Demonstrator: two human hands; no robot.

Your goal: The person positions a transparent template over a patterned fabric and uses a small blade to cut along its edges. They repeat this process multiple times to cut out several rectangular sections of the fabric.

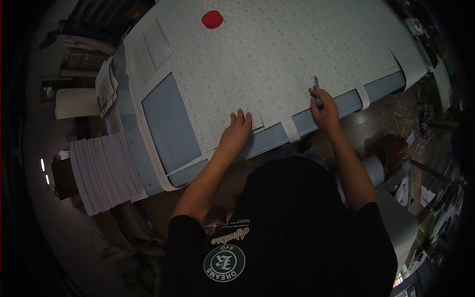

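Note:
A pale sheet with a printed diamond pattern (277,64) covers most of the table. My left hand (236,133) lies flat on it near the front edge, fingers stretched out, beside the corner of a cut rectangular piece (256,120). Farther right, my right hand (325,111) is closed around a slim grey utility knife (316,81), its upper end pointing away from me over the sheet. Cut openings along the front show the blue-grey tabletop (170,119), with narrow strips of the sheet (290,129) left between them.
A red round object (212,20) sits on the sheet at the far side. Loose cut rectangles (157,44) lie at the far left. Left of the table stands a tall stack of sheets (106,171). Scraps litter the floor (396,111) at right, near a pale roll (373,171).

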